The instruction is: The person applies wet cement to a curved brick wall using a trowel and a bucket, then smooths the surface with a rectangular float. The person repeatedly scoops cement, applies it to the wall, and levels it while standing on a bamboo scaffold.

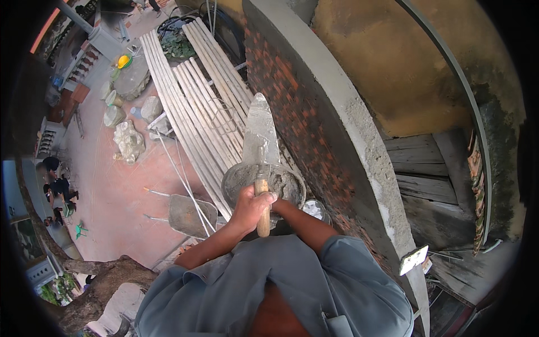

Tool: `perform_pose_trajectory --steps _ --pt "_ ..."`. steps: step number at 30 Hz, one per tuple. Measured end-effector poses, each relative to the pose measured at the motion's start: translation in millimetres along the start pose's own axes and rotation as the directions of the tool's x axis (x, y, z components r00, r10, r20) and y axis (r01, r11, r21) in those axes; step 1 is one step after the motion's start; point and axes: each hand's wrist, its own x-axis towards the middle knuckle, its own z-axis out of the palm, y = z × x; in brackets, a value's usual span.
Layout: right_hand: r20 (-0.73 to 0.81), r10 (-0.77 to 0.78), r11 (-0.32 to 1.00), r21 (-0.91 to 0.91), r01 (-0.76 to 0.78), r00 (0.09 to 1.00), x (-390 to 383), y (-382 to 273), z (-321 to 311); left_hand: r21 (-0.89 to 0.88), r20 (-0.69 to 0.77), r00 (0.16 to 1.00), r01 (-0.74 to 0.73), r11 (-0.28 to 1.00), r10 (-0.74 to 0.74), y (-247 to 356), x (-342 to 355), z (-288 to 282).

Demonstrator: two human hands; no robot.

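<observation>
My left hand (254, 208) is closed round the wooden handle of a trowel (261, 132), its thumb lying across the handle. The long grey blade is smeared with mortar and points away from me. Under the trowel is a round bucket (225, 188) holding wet grey mortar (286, 185). My right forearm (306, 222) reaches in from the right to the near side of the bucket. Behind the left hand and the trowel handle, my right hand is hidden, so its fingers do not show.
On my right runs a curved brick wall (297, 112) with a rough cement top (359, 118). Long pale poles (196, 123) lie ahead. Lower down stand a wheelbarrow (191, 214) and a pail (314, 209). A tree trunk (106, 281) is at left; people sit farther off.
</observation>
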Motion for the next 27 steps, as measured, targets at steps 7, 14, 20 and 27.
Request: perform_pose_trajectory --steps 7,14,20,27 --pt "0.217 0.244 0.84 0.439 -0.318 0.945 -33.7 -30.8 -58.9 0.015 -0.04 0.999 0.022 1.0 -0.022 -7.9 3.9 -17.2" --pt "-0.311 0.342 0.672 0.74 0.0 0.887 -197.6 -62.0 -265.3 0.076 -0.124 0.992 0.039 0.996 -0.029 -22.6 10.9 -45.4" --pt "-0.534 0.42 0.899 0.355 -0.257 0.734 -203.0 -25.0 -399.8 0.056 -0.195 0.981 0.003 0.998 0.008 -27.2 13.6 -67.6" --pt "-0.587 0.393 0.801 0.596 0.05 0.708 -40.3 -68.5 -549.3 0.032 -0.296 0.955 -0.008 0.999 0.017 -34.6 8.0 -98.5"
